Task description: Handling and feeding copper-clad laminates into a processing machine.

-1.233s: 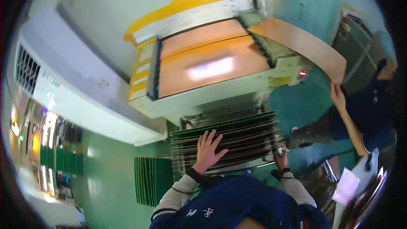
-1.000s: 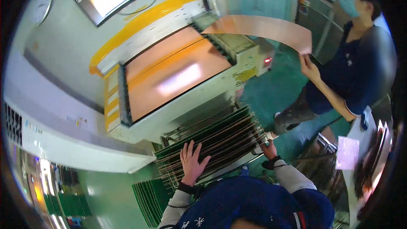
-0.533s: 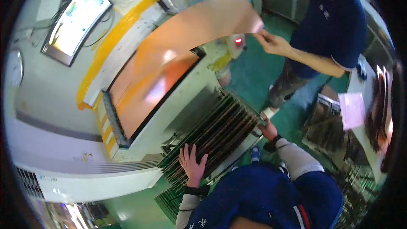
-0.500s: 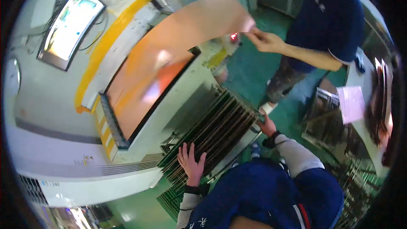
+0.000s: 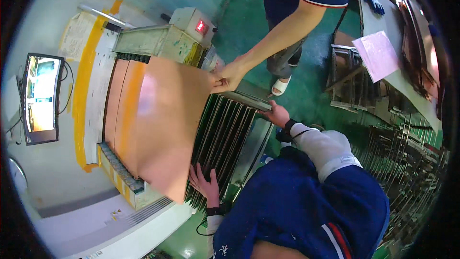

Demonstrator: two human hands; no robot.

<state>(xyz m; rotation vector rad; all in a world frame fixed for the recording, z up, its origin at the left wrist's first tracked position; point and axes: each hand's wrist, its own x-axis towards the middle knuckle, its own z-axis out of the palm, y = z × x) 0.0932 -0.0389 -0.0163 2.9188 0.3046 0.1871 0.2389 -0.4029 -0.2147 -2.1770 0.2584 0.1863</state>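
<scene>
A rack (image 5: pixel 249 97) with several thin dark panels (image 5: pixel 225 124) standing on edge is in front of me. My left hand (image 5: pixel 205 184) lies with fingers spread against the near left end of the panels, partly beneath the overhanging corner of a large copper-coloured sheet (image 5: pixel 167 110). At the rack's far right corner, my right hand (image 5: pixel 277 114) is closed round the metal frame. A co-worker's hand (image 5: pixel 225 77) pinches the sheet's right edge. The rest of the sheet slopes over the machine's bed (image 5: pixel 114 110), where more copper-coloured surface shows.
A box with a red digital display (image 5: pixel 201 27) stands beyond the machine. At left hangs a lit screen (image 5: pixel 42 98). On the right, a table (image 5: pixel 357 12) bears a glove (image 5: pixel 373 1), a pink sheet (image 5: pixel 376 56) and stacked sheets (image 5: pixel 417 52). Metal racks (image 5: pixel 407 158) crowd the lower right.
The co-worker's hand has brought the copper-coloured sheet lower, toward me, so it now covers part of the rack. My view has turned; my hands stay at the rack.
</scene>
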